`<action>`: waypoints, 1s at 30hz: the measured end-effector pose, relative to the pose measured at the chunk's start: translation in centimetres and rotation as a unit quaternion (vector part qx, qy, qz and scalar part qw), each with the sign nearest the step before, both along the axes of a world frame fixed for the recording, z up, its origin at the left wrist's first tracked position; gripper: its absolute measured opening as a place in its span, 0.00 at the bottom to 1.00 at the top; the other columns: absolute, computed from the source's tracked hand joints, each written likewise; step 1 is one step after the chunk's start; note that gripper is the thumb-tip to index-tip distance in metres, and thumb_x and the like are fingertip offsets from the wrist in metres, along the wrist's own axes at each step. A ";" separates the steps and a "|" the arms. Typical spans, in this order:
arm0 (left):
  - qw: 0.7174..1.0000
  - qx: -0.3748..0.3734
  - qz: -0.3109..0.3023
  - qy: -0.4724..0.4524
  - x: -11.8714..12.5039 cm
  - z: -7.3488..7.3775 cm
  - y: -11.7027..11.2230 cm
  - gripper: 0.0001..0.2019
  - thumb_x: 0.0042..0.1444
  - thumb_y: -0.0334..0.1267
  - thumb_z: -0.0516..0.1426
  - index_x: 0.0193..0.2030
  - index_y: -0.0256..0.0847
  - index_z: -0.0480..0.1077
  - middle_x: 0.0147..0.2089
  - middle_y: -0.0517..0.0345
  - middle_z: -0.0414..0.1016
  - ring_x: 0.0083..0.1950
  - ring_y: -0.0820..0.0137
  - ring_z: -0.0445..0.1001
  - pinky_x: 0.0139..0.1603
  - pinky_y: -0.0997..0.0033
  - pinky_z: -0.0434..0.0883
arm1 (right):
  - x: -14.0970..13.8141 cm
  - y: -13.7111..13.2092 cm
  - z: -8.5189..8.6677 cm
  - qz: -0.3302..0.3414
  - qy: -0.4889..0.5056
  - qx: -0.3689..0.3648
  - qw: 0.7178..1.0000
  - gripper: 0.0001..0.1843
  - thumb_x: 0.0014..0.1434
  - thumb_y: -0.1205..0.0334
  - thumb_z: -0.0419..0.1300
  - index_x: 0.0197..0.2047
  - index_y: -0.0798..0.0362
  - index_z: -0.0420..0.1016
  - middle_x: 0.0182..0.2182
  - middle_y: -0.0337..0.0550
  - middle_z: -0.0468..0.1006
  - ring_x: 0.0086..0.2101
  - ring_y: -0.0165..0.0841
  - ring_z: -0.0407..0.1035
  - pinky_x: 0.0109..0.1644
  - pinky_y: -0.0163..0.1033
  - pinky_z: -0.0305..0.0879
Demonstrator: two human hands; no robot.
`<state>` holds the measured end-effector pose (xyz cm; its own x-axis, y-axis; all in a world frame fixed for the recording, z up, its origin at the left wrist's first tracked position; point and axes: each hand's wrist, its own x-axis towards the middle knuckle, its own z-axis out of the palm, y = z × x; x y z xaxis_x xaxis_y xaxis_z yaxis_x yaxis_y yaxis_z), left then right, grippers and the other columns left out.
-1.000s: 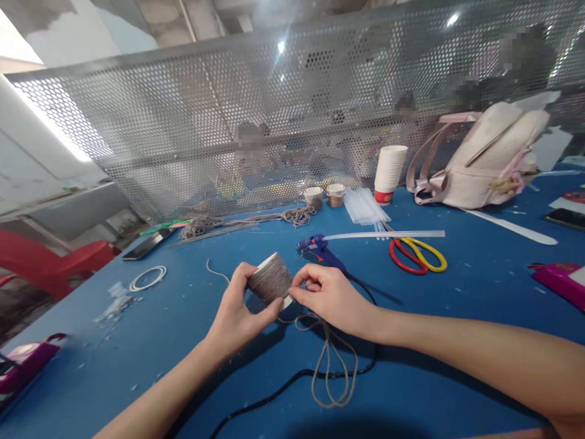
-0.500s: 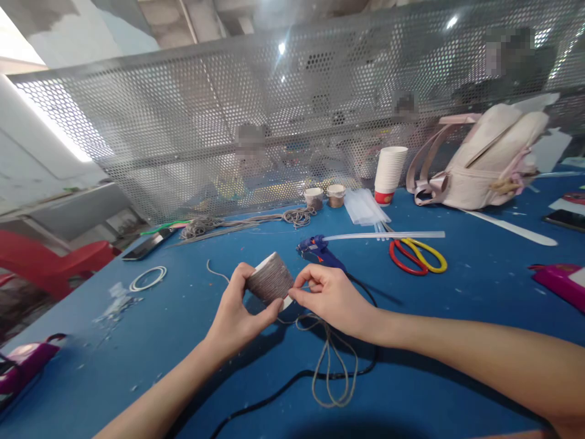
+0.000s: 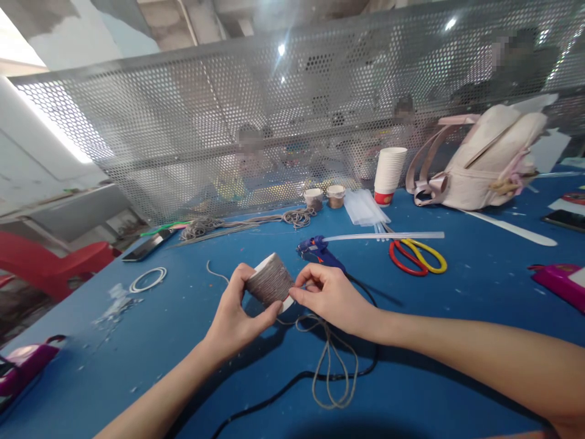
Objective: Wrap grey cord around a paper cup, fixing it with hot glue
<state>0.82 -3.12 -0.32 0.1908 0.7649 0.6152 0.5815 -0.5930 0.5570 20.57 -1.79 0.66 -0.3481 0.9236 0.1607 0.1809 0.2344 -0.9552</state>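
A paper cup (image 3: 271, 280) wound with grey cord is tilted on its side above the table. My left hand (image 3: 237, 314) is closed around it, thumb near one end and fingers at the other. A white strip and a bit of red show at the unwrapped end. On the cup's right side, my right hand (image 3: 333, 299) pinches the cord against the wrapping; the fingertips hide the exact spot. Loose loops of grey cord (image 3: 336, 399) lie on the table below. Just behind my right hand rests a blue glue gun (image 3: 315, 247) with a long clear glue stick in it.
Scissors (image 3: 408, 261) with red and yellow handles lie right of the glue gun. Two small wrapped cups (image 3: 336, 197), glue sticks (image 3: 365, 207), stacked paper cups (image 3: 390, 174) and a backpack (image 3: 479, 164) line the back. A black cable (image 3: 274, 393) crosses the front.
Very little differs. The cup seems turned very slightly in my left hand, while my right fingers stay pinched at its side.
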 end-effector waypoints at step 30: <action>0.996 -0.002 -0.060 -0.061 -0.5 -0.1 0.3 0.12 0.52 0.35 0.61 0.38 0.46 0.61 0.35 0.59 0.61 0.34 0.69 0.64 0.33 0.69 0.65 | -0.1 0.7 -1.0 0.037 0.106 -0.037 0.993 0.10 0.56 0.56 0.61 0.30 0.54 0.69 0.25 0.34 0.68 0.27 0.27 0.61 0.33 0.35 0.58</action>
<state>0.27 -2.86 -0.46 0.2058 0.7437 0.6360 0.4348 -0.6518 0.6214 20.44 -1.06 -0.34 -0.3804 0.9089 0.1708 -0.0403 0.1682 -0.9849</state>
